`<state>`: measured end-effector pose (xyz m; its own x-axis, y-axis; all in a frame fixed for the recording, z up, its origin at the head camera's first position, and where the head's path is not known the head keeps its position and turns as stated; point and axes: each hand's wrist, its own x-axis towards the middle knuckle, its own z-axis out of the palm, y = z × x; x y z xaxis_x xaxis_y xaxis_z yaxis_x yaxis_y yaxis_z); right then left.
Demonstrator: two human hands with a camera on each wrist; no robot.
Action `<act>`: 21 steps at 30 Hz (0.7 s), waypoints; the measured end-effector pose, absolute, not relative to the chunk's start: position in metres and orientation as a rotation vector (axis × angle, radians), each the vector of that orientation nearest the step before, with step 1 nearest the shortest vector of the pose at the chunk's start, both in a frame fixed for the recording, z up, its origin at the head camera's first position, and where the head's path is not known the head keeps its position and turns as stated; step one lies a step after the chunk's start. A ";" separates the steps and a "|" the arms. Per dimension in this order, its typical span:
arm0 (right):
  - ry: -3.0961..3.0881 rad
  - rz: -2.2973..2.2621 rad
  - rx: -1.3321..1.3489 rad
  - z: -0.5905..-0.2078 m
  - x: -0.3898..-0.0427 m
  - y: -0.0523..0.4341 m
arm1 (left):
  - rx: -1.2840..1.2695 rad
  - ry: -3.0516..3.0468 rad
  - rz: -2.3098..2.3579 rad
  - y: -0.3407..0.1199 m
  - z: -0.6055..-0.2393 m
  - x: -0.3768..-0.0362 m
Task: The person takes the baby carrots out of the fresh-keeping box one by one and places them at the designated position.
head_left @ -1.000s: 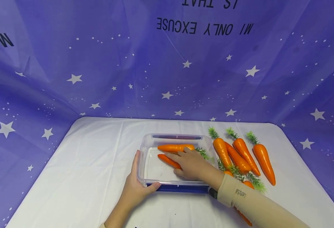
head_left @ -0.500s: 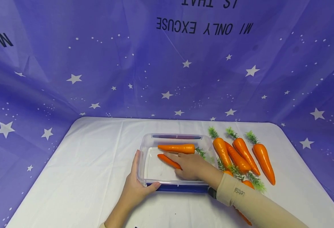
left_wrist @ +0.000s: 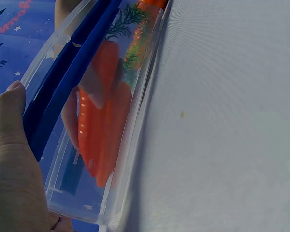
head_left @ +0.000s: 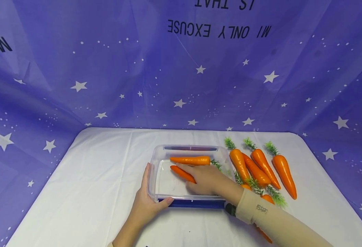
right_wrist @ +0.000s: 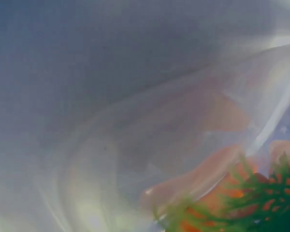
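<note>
My left hand [head_left: 148,206] grips the near left corner of a clear plastic box [head_left: 152,178], its thumb on the front beside a blue latch [head_left: 196,203] and its fingers along the left wall. Inside the box my right hand [head_left: 206,179] holds an orange carrot [head_left: 182,174], whose pointed end sticks out to the left. Another carrot [head_left: 190,160] lies behind it along the back, its green leaves [head_left: 216,164] to the right. Through the box wall, the left wrist view shows carrots [left_wrist: 99,135] with fingers around them. Blurred leaves [right_wrist: 261,193] partly cover the right wrist view.
Right of the box several carrots [head_left: 284,175] with green tops lie on the white tablecloth [head_left: 85,188], some partly under the right forearm [head_left: 280,219]. A purple star-printed cloth [head_left: 150,82] rises behind and at both sides.
My right fingers have drawn back from over the rear carrot toward the nearer one. My left hand and the box have stayed in place.
</note>
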<state>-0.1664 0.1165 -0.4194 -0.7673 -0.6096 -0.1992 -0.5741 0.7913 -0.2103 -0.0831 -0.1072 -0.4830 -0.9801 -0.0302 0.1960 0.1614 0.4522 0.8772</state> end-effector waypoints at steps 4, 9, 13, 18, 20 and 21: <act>2.747 -0.228 -0.885 -0.414 -0.164 0.119 | -0.102 -2.513 -1.576 -0.107 -0.482 -0.083; 2.850 -0.228 -0.820 -0.406 -0.159 0.125 | -0.119 -2.515 -1.563 -0.107 -0.482 -0.084; 2.938 -0.237 -0.822 -0.397 -0.157 0.131 | -0.141 -2.513 -1.542 -0.106 -0.481 -0.083; 2.992 -0.250 -0.863 -0.389 -0.153 0.137 | -0.131 -2.511 -1.546 -0.107 -0.482 -0.083; 3.005 -0.251 -0.868 -0.387 -0.151 0.140 | -0.122 -2.514 -1.557 -0.107 -0.482 -0.083; 3.018 -0.249 -0.867 -0.386 -0.150 0.142 | -0.117 -2.516 -1.563 -0.107 -0.482 -0.083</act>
